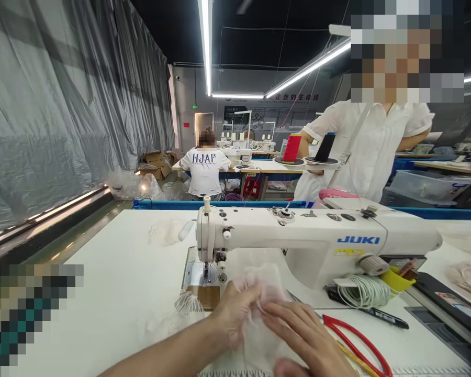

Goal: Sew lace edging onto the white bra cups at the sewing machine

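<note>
One left grip (233, 314) pinches cloth (269, 280), long axis toward sewing machine (310, 230); right grip (300, 331) unclear

Silvery-grey curtains (70, 104) hang beyond the left edge of the bench (105, 283). Past its far edge, a grey wall (185, 91) holds a doorway (203, 123), a green exit sign (194, 107) and Chinese lettering (297, 97); bright tube lights (206, 47) hang under the black ceiling (259, 15).
</note>
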Motion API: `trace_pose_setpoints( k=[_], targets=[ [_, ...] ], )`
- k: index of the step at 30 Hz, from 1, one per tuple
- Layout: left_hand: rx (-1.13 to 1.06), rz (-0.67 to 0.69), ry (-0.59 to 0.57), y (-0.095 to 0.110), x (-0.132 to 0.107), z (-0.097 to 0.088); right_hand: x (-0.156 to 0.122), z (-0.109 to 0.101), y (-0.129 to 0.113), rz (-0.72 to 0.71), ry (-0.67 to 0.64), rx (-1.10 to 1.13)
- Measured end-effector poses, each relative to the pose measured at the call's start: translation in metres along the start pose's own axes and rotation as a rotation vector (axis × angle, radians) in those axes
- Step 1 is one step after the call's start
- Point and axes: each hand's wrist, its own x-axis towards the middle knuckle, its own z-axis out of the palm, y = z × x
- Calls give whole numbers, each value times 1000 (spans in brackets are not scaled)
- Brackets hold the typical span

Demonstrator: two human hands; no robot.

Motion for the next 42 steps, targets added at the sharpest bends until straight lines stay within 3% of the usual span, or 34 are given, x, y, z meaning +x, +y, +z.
trace_pose_setpoints(
  k=[2, 5, 8, 11, 14, 19, 25, 29, 32, 36, 39, 42],
  targets=[
    [1, -31, 43, -2, -17, 1, -9, -10, -8, 83, 93, 48],
    [42, -41, 9, -4, -49, 3, -1, -13, -16, 279, 269, 199],
    [101, 4, -26, -6, -78, 0, 20, -7, -32, 374, 202, 357],
    [154, -2, 23, -10, -107, -11, 31, 2, -52, 418, 149, 393],
    [144, -55, 106, -17, -138, -27, 23, 10, -64, 397, 79, 372],
    [147, -102, 118, -30, -176, -45, -2, 24, -76, 354, -46, 324],
    [111, -83, -1, -34, -184, -53, -7, 38, -107, 287, -187, 430],
    [205, -116, 210, -36, -185, -56, -7, 46, -117, 271, -281, 456],
    [269, -137, 259, -39, -188, -59, -12, 53, -119, 268, -330, 453],
    [335, -201, 256, -41, -192, -66, -16, 58, -121, 268, -290, 466],
    [359, -166, 252, -42, -193, -72, -21, 58, -118, 276, -247, 470],
    [343, -134, 235, -42, -193, -76, -32, 47, -101, 296, -118, 421]
  ],
)
